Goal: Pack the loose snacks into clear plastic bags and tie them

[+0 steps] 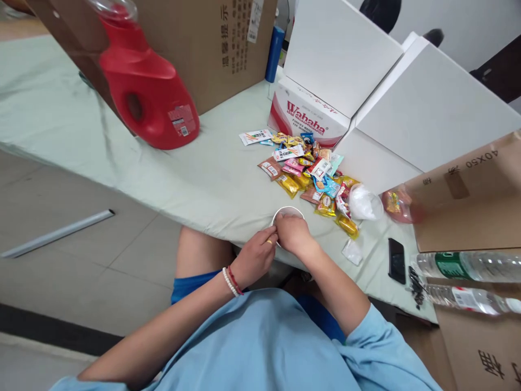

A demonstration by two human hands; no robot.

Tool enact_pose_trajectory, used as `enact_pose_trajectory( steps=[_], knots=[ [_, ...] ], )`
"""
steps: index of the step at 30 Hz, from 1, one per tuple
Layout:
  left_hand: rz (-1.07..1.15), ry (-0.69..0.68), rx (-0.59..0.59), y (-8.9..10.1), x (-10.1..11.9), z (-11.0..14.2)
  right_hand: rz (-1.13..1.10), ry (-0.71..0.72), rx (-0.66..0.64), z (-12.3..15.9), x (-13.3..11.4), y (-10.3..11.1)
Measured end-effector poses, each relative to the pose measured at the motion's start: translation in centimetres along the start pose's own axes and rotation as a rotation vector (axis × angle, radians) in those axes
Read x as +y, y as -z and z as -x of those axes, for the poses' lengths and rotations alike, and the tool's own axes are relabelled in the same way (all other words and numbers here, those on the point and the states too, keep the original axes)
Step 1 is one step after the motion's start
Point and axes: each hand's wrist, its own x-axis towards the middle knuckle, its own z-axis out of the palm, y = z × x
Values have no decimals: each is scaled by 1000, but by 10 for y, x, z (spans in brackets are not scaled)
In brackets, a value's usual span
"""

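Note:
A white round cup or bowl [290, 208] is at the table's near edge, right in front of my body. My left hand [256, 257], wearing a ring and bracelets, has its fingers closed against the left side of the rim. Over the mouth of the cup, my right hand [292, 234] reaches in with bent fingers; their tips are hidden, so what they touch does not show. Just beyond both hands lies a pile of small wrapped snacks [303, 163]. A crumpled clear wrapper [352, 252] rests to the right of my right hand.
A red jug [150, 92] stands at left before a cardboard box [203, 54]. White boxes [325, 49] rise behind the snacks. A translucent white cup [365, 202] lies to the right, near a phone [396, 260] and plastic bottles [480, 266].

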Motion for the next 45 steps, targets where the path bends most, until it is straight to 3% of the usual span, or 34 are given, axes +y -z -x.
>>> enact_pose_trajectory(
  steps=[5,11,13,15,17,19,21,23,25,27,28,29,31,33,35,39,42,44,45],
  knots=[
    [-16,36,39,2,-1,2,-194,-13,128,10,26,-12],
    [9,49,35,6,-3,-1,-979,108,408,53,66,-16],
    [8,26,10,4,-3,-4,-1134,93,577,65,84,-11],
    [7,0,-23,2,0,-8,-1074,-35,808,68,110,-2],
    [-1,-21,-47,0,4,-12,-829,-251,1029,60,146,11],
    [-5,-40,-47,0,10,-14,-528,-436,1154,41,186,24],
    [2,-63,-39,0,16,-15,-335,-463,1113,17,223,35],
    [11,-73,-31,2,19,-16,-251,-428,949,-3,242,44],
    [12,-67,-36,2,21,-15,-232,-383,856,-10,236,47],
    [8,-50,-53,0,22,-14,-247,-247,836,-1,204,43],
    [7,-45,-65,-1,22,-14,-256,-114,803,7,181,38],
    [8,-45,-77,-3,23,-15,-275,41,698,16,157,31],
    [20,-51,-101,-7,24,-16,-263,265,358,30,109,15],
    [38,-69,-130,-11,24,-18,-126,298,57,32,71,0],
    [36,-76,-136,-15,24,-20,-19,243,-96,22,49,-10],
    [1,-38,-111,-16,19,-23,7,205,-112,-1,38,-17],
    [23,-10,-108,-13,15,-22,-10,228,-81,13,45,-14],
    [43,8,-101,-12,13,-21,-96,257,73,37,59,-5],
    [52,16,-99,-11,12,-21,-158,260,219,49,70,3]
  ],
)
